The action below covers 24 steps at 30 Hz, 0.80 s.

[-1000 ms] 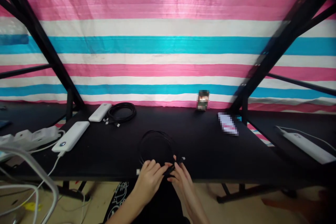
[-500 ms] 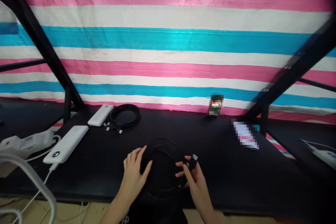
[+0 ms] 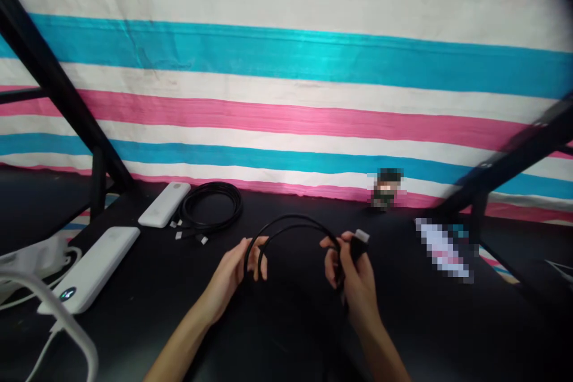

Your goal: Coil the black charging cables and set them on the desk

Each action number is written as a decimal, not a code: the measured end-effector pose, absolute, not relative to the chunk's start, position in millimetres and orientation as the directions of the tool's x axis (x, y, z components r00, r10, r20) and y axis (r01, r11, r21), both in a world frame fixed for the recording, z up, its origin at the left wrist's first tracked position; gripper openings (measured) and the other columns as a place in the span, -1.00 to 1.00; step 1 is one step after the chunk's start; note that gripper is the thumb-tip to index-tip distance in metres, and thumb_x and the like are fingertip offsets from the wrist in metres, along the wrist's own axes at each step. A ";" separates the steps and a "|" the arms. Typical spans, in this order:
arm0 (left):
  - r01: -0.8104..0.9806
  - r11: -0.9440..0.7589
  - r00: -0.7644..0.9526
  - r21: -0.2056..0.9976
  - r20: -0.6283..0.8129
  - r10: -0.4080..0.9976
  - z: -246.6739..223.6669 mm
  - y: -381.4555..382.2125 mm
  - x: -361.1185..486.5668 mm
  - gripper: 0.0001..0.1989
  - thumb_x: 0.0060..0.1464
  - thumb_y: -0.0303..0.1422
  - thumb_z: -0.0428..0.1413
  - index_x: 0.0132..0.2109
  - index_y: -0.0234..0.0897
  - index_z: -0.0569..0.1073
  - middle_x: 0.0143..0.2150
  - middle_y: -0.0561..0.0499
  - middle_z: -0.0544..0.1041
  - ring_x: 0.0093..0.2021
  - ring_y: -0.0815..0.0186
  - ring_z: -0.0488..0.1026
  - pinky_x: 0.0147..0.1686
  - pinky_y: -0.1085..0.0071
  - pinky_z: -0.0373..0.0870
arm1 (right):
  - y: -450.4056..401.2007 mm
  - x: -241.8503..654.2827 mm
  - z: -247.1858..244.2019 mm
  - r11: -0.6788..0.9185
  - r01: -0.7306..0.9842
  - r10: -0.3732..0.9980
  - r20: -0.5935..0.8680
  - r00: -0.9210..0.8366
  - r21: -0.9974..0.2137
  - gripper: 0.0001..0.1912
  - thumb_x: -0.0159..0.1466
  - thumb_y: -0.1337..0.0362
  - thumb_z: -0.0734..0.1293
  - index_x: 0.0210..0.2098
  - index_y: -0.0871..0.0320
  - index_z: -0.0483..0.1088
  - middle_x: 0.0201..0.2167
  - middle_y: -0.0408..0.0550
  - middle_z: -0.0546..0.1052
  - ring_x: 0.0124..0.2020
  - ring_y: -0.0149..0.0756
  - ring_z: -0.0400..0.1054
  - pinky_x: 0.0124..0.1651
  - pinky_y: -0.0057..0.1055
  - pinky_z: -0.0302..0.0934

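Observation:
A black cable [image 3: 298, 216] arches in loops between my two hands, above the black table. My right hand [image 3: 353, 277] is closed round the right side of the loops, and a black plug with a pale metal end [image 3: 362, 237] sticks out above its thumb. On the other side, my left hand [image 3: 237, 271] curls its fingers about the left part of the loops. The lower run of the cable is hard to make out against the dark tabletop. Another coiled black cable [image 3: 211, 227], with several pale-tipped plugs, lies behind my left hand.
Two white power banks, a nearer one [image 3: 96, 268] and a farther one [image 3: 165, 204], lie at left beside a white power strip [image 3: 33, 262]. A white tube [image 3: 80, 334] curves across the lower left corner. Blurred-out items [image 3: 443, 250] lie at right. Black frame legs [image 3: 67, 95] slant at both sides.
Both hands have raised the cable loops off the tabletop, and they now stand up as an arch. My left hand has gone from open beside the coil to gripping it.

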<state>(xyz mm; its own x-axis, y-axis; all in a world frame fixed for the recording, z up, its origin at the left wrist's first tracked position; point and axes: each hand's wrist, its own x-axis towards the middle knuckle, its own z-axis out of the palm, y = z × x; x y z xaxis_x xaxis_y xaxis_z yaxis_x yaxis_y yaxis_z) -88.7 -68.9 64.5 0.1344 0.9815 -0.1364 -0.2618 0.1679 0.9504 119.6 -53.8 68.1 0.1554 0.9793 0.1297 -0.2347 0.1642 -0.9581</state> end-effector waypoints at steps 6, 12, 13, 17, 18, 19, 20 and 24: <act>0.148 0.057 -0.124 0.987 -0.039 0.992 48.8 -59.4 -100.3 -0.48 0.01 -0.01 0.01 0.08 -0.12 0.34 0.11 -0.04 0.33 0.12 0.18 0.18 0.13 0.27 0.11 | -44.6 119.3 100.6 0.226 -0.241 0.974 0.210 0.088 -0.944 -0.70 0.20 -0.02 0.28 -0.24 0.03 0.21 -0.44 -0.20 0.46 -0.81 -0.63 -0.01 -0.75 -0.56 -0.18; -0.028 0.458 0.484 0.889 -0.389 0.784 45.9 -72.7 -86.7 -0.20 -0.02 0.21 -0.24 0.11 -0.32 0.32 -0.13 -0.21 0.48 -0.29 0.19 0.46 -0.31 0.36 0.30 | -30.1 109.6 106.9 0.267 -0.293 0.963 0.248 0.103 -0.918 -0.73 0.20 0.00 0.29 -0.28 0.03 0.24 -0.46 -0.20 0.47 -0.81 -0.65 -0.05 -0.73 -0.57 -0.23; -0.111 0.535 0.585 0.838 -0.380 0.717 46.1 -75.0 -83.5 -0.17 -0.01 0.21 -0.29 0.11 -0.36 0.31 -0.18 -0.23 0.50 -0.35 0.19 0.47 -0.38 0.40 0.28 | -30.3 108.9 106.3 0.256 -0.313 0.967 0.240 0.088 -0.915 -0.73 0.20 0.01 0.30 -0.27 0.03 0.25 -0.43 -0.19 0.47 -0.80 -0.66 -0.05 -0.72 -0.57 -0.24; -0.440 0.597 0.590 0.670 -0.285 0.755 41.1 -80.9 -82.7 -0.20 0.05 0.14 -0.25 0.08 -0.51 0.32 -0.23 -0.31 0.51 -0.29 0.12 0.50 -0.31 0.39 0.33 | -48.4 118.7 98.1 0.147 -0.344 0.987 0.161 -0.013 -0.928 -0.73 0.18 -0.02 0.31 -0.27 0.00 0.32 -0.42 -0.19 0.46 -0.83 -0.70 -0.09 -0.72 -0.58 -0.23; -0.494 0.585 0.559 0.644 -0.280 0.780 39.3 -82.4 -85.6 -0.22 0.06 0.11 -0.22 0.07 -0.54 0.32 -0.20 -0.32 0.51 -0.24 0.11 0.49 -0.26 0.38 0.34 | -56.3 124.0 95.9 0.126 -0.340 0.990 0.141 -0.017 -0.932 -0.73 0.17 -0.03 0.32 -0.27 -0.01 0.33 -0.43 -0.19 0.46 -0.83 -0.71 -0.11 -0.73 -0.58 -0.22; -0.530 0.584 0.548 0.615 -0.277 0.789 37.7 -84.3 -88.9 -0.24 0.07 0.10 -0.20 0.08 -0.54 0.32 -0.15 -0.33 0.49 -0.19 0.11 0.48 -0.20 0.37 0.33 | -64.7 129.7 94.3 0.109 -0.332 0.992 0.122 -0.020 -0.937 -0.73 0.15 -0.03 0.33 -0.28 -0.01 0.35 -0.44 -0.18 0.46 -0.84 -0.71 -0.12 -0.73 -0.58 -0.22; -0.548 0.596 0.554 0.587 -0.279 0.784 36.4 -86.6 -92.0 -0.24 0.07 0.10 -0.21 0.09 -0.53 0.30 -0.10 -0.33 0.47 -0.14 0.11 0.46 -0.15 0.36 0.32 | -73.3 135.4 93.4 0.089 -0.317 0.994 0.102 -0.025 -0.944 -0.73 0.14 -0.03 0.34 -0.29 -0.01 0.37 -0.44 -0.17 0.47 -0.84 -0.71 -0.12 -0.74 -0.57 -0.22; -0.489 0.584 0.512 0.648 -0.329 0.793 31.4 -99.9 -93.8 -0.28 0.07 0.12 -0.20 0.03 -0.45 0.37 -0.08 -0.24 0.45 -0.12 0.20 0.43 -0.15 0.40 0.31 | -107.7 152.1 94.6 -0.055 -0.212 0.981 -0.013 -0.194 -0.976 -0.69 0.13 -0.05 0.33 -0.32 0.04 0.43 -0.42 -0.05 0.49 -0.85 -0.68 -0.08 -0.76 -0.56 -0.31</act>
<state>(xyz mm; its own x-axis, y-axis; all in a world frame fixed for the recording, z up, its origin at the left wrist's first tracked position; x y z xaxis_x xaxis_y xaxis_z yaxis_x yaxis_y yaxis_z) -93.8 -99.9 31.4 0.5124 0.7934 -0.3285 -0.4890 0.5841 0.6479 152.1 -107.7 94.6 -0.1944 0.9808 -0.0132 -0.2116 -0.0550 -0.9758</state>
